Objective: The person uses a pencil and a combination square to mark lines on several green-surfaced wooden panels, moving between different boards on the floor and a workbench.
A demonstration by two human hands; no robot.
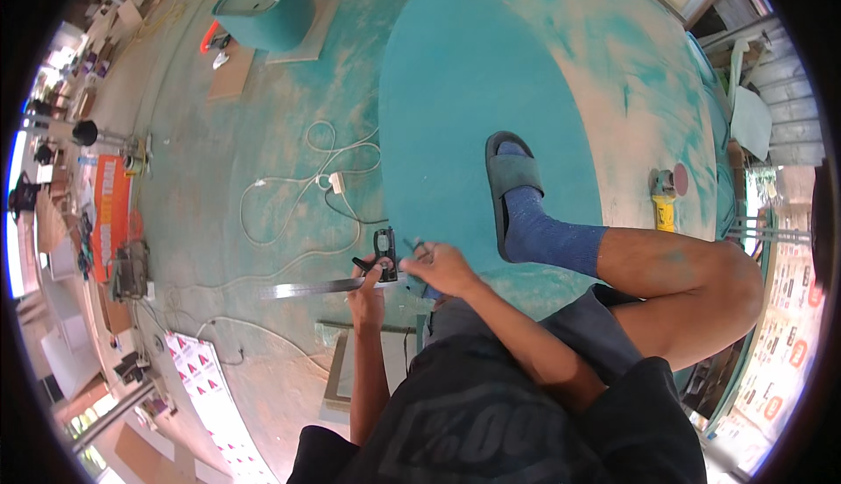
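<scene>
My left hand [368, 291] is closed around a small black tool [384, 243] with a slotted frame. A shiny narrow metal strip [311, 289] sticks out leftward from beside that hand; whether it belongs to the tool cannot be told. Close by on the right, my right hand [442, 269] has its fingers pinched together. Small dark thin pieces [416, 246] show at its fingertips, too small to name. The hands nearly meet above the teal floor, left of my sandalled foot [517, 186].
The foot rests on a large teal board with a curved edge [464, 72]. A white extension cord [337, 183] lies looped to its left. A yellow angle grinder [664, 208] stands at the right, a teal tub [267, 7] at the far left. Flat boards [337, 374] lie near my left forearm.
</scene>
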